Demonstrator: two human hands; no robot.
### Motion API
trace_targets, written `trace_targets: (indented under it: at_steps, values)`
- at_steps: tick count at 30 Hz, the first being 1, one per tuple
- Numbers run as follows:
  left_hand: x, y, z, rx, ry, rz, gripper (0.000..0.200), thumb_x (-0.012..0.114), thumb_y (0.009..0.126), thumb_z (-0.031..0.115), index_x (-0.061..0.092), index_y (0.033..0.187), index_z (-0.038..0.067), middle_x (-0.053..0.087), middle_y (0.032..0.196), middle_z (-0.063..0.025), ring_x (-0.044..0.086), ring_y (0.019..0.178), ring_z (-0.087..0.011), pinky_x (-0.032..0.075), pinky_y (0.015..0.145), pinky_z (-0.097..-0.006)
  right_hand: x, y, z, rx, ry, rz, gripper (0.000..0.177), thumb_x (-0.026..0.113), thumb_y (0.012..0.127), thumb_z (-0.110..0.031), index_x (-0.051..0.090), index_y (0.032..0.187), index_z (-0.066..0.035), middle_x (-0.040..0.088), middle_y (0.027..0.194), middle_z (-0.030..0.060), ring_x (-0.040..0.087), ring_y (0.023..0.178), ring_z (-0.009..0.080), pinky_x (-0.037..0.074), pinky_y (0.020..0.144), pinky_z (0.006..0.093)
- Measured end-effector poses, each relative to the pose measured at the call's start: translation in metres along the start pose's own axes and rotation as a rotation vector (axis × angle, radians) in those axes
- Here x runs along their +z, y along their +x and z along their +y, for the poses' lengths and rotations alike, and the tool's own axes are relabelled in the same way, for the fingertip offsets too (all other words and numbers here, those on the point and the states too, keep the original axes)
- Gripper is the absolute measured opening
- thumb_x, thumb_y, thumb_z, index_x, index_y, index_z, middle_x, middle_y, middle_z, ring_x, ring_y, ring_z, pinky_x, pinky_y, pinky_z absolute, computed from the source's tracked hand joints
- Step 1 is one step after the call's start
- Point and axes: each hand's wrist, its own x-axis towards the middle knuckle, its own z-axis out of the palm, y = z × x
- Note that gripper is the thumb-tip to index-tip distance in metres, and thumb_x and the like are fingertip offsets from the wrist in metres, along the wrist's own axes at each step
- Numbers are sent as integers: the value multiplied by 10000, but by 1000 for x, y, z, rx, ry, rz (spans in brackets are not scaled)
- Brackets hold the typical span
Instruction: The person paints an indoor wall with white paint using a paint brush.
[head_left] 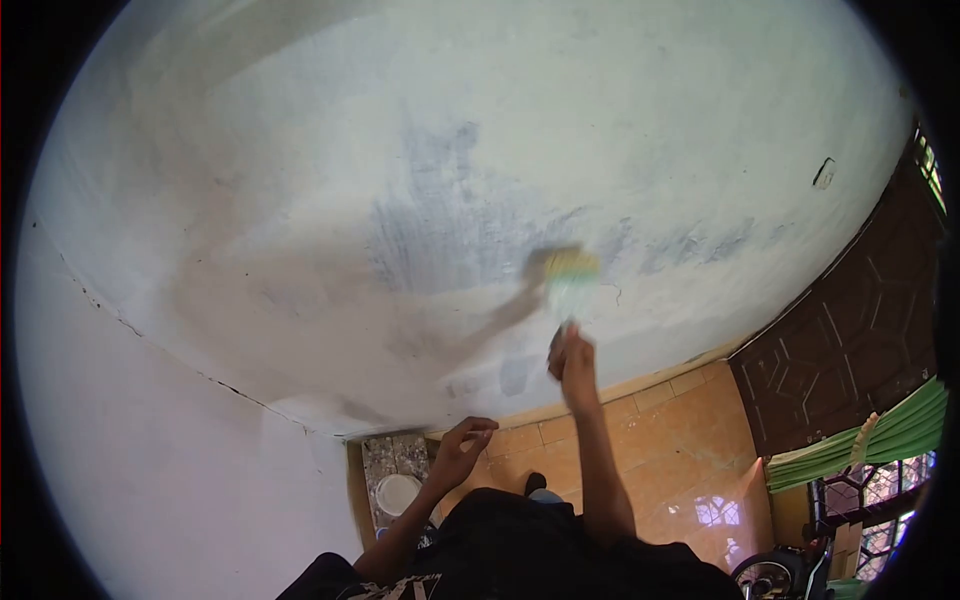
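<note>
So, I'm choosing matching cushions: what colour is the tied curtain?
Green; the tied curtain shows best in the head view, at the right edge.

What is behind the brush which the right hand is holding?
Behind the brush is the pale wall, with bluish-grey marks on both sides. The wall directly behind the blurred bristles is covered and cannot be seen.

One camera is sitting on the head of a person (pixel 520 545), is looking forward and down, is facing a big pale wall (pixel 650 120) close by, is catching orange floor (pixel 680 440) below
</note>
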Motion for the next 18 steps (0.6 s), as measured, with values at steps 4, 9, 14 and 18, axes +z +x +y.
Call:
trace_targets:
  at_steps: [4, 9, 14, 18]
  values:
    - [31, 17, 16, 31, -46, -3, 190, 563, 970, 160, 626, 1095, 31, 654, 1090, -70, 610, 1050, -169, 488, 910, -337, -6, 55, -88, -50, 47, 25, 499, 356, 1027, -478, 351, 664, -136, 250, 532, -66, 178, 437, 52, 150, 404, 240]
    - [55, 32, 30, 65, -57, 24, 195, 565, 970, 162, 624, 1092, 22, 654, 1091, -75, 608, 1056, -170, 490, 910, -330, -42, 53, -2, -26, -139, -95, 522, 356, 1027, -480, 359, 631, -140, 288, 512, -64, 237, 414, 45, 182, 388, 237]
    - [56, 37, 20, 51, -52, 110, 197, 561, 972, 167, 624, 1093, 24, 655, 1096, -74, 606, 1062, -172, 485, 917, -336, -40, 2, 23, 196, -43, -55, 529, 375, 1022, -477, 363, 612, -142, 321, 490, -48, 265, 387, 50, 201, 365, 240]
    - [54, 37, 14, -15, -17, 154, 198, 561, 973, 170, 626, 1094, 28, 658, 1099, -72, 605, 1066, -172, 481, 914, -337, -25, 44, -66, -64, 12, -184, 445, 359, 1050, -304, 411, 657, -101, 329, 520, -63, 263, 449, 36, 211, 407, 223]
